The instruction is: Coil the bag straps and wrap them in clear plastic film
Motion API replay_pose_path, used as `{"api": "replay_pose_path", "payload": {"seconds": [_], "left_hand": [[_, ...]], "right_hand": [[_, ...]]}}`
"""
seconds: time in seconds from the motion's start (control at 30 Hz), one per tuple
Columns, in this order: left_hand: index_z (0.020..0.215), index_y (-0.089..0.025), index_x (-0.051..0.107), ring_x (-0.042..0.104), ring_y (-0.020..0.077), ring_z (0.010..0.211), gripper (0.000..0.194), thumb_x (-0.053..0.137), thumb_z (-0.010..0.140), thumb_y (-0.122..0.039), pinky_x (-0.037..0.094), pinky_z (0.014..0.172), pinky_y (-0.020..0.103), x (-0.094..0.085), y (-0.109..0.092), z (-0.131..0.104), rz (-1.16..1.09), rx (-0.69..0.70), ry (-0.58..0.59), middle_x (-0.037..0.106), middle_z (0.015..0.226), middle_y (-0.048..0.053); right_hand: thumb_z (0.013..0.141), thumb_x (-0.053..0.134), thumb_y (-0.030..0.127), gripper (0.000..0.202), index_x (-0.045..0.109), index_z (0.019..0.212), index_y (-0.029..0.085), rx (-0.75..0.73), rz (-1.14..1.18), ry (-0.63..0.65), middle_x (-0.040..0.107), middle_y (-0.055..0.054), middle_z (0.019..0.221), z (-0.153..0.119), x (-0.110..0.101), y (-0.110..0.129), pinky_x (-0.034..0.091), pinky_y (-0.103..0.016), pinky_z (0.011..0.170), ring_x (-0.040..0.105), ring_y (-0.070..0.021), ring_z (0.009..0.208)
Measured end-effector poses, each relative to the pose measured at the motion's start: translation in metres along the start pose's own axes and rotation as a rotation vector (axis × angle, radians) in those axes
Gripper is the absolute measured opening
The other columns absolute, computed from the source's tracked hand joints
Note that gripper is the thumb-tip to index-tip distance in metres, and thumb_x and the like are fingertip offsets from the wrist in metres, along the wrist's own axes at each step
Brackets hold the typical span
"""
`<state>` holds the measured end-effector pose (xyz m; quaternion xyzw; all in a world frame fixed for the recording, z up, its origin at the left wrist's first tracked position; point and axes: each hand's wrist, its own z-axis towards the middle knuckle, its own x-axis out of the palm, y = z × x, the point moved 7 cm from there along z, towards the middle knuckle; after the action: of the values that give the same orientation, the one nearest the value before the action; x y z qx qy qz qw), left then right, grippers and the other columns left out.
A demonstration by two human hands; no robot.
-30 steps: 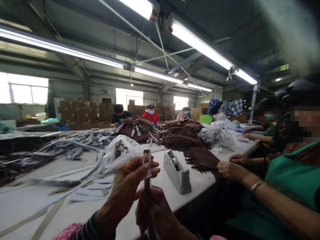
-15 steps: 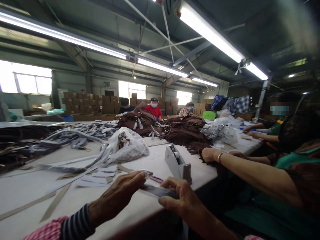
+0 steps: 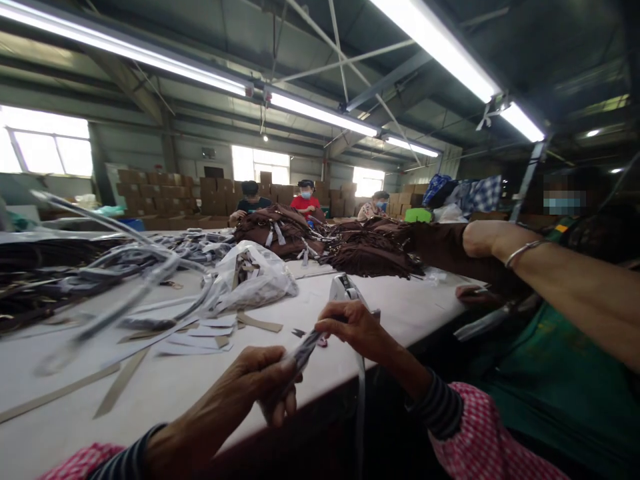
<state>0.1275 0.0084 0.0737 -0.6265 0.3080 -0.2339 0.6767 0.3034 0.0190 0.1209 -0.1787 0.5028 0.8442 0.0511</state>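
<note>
A grey strap wrapped in clear plastic runs between my two hands above the table's front edge. My left hand is closed round its lower part. The fingers of my right hand pinch its upper end. A tape dispenser stands just behind my right hand, which partly hides it. Small snips with a pink handle lie on the table beyond the strap. A narrow grey strip hangs below my right hand; where its top is attached I cannot make out.
White paper strips and beige strips lie at left. A clear plastic bag sits behind them. Brown bags are heaped farther back. A blurred wrapped strap arcs at left. At right, a co-worker's arm holds brown fabric.
My right hand has moved up and turned, and the wrapped piece now slants upward between my hands. My left hand has closed round it. The co-worker's arm has lifted brown fabric.
</note>
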Motion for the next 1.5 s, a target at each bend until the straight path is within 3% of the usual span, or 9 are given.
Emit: {"api": "replay_pose_path", "payload": {"seconds": [0.13,0.23,0.4,0.6,0.77,0.9,1.17,1.3,1.5], "left_hand": [[0.084,-0.014,0.068,0.058,0.0132,0.043,0.047,0.070,0.089,-0.060,0.042,0.047,0.021,-0.003,0.022,-0.001,-0.178,-0.116,0.045,0.072,0.063,0.008],[0.083,-0.014,0.069,0.057,0.0127,0.048,0.043,0.071,0.090,-0.056,0.042,0.049,0.020,-0.012,0.026,-0.009,-0.085,-0.135,-0.007,0.071,0.063,0.006],[0.086,-0.013,0.070,0.055,0.0124,0.050,0.046,0.069,0.091,-0.059,0.038,0.048,0.020,-0.011,0.013,-0.017,0.031,-0.127,0.053,0.066,0.060,0.003],[0.081,-0.014,0.069,0.036,0.0066,0.045,0.038,0.068,0.095,-0.049,0.024,0.044,0.018,-0.004,-0.011,-0.017,-0.171,-0.037,-0.021,0.053,0.055,-0.002],[0.085,-0.012,0.071,0.021,0.0065,0.047,0.031,0.066,0.098,-0.040,0.024,0.045,0.018,-0.005,-0.012,-0.017,-0.452,0.045,-0.041,0.036,0.048,-0.008],[0.076,-0.013,0.071,0.031,0.0072,0.043,0.030,0.075,0.091,-0.038,0.037,0.046,0.017,-0.008,0.001,-0.014,-0.651,0.089,-0.070,0.035,0.041,-0.007],[0.049,-0.016,0.059,0.039,0.0043,0.037,0.041,0.090,0.074,-0.026,0.055,0.054,0.013,-0.009,0.042,-0.002,-1.022,0.029,-0.139,0.037,0.034,-0.006],[0.045,-0.019,0.050,0.039,0.0054,0.035,0.052,0.084,0.081,-0.036,0.052,0.045,0.015,-0.015,0.059,-0.006,-1.000,-0.016,-0.210,0.034,0.034,-0.006],[0.033,-0.020,0.030,0.039,0.0037,0.033,0.072,0.093,0.065,-0.032,0.048,0.040,0.011,-0.006,0.055,-0.010,-1.063,-0.042,-0.116,0.029,0.031,-0.005]], "right_hand": [[0.091,0.070,0.053,0.040,0.070,0.080,0.015,0.068,0.068,0.132,0.062,0.001,0.067,-0.006,0.018,-0.023,0.042,-0.026,0.060,0.053,-0.0126,0.060],[0.095,0.065,0.048,0.035,0.069,0.083,0.016,0.112,0.028,0.223,0.063,0.001,0.070,-0.014,0.025,-0.027,0.044,-0.025,0.062,0.055,-0.0125,0.062],[0.098,0.061,0.049,0.037,0.067,0.081,0.016,0.097,-0.028,0.269,0.062,0.001,0.069,-0.011,0.022,-0.016,0.044,-0.025,0.060,0.056,-0.0123,0.061],[0.095,0.066,0.053,0.041,0.068,0.085,0.013,0.178,0.408,0.302,0.071,-0.005,0.077,-0.015,0.048,-0.022,0.051,-0.030,0.074,0.066,-0.0155,0.069],[0.095,0.065,0.060,0.047,0.067,0.101,0.013,0.177,0.757,0.189,0.072,-0.006,0.077,-0.022,0.076,-0.020,0.043,-0.023,0.052,0.064,-0.0137,0.057],[0.084,0.082,0.046,0.036,0.068,0.092,0.014,0.212,0.820,0.103,0.065,0.001,0.073,-0.018,0.089,-0.010,0.031,-0.019,0.046,0.049,-0.0053,0.049],[0.075,0.088,0.035,0.040,0.051,0.078,0.020,0.249,0.976,-0.105,0.049,0.008,0.060,-0.016,0.123,-0.017,0.018,-0.021,0.043,0.030,-0.0045,0.045],[0.076,0.086,0.029,0.035,0.053,0.081,0.019,0.237,0.978,-0.091,0.051,0.007,0.066,-0.021,0.127,-0.014,0.020,-0.021,0.047,0.032,-0.0051,0.050],[0.071,0.086,0.023,0.030,0.058,0.081,0.017,0.235,0.942,-0.010,0.054,0.005,0.070,-0.024,0.124,-0.009,0.022,-0.021,0.049,0.034,-0.0060,0.053]]}}
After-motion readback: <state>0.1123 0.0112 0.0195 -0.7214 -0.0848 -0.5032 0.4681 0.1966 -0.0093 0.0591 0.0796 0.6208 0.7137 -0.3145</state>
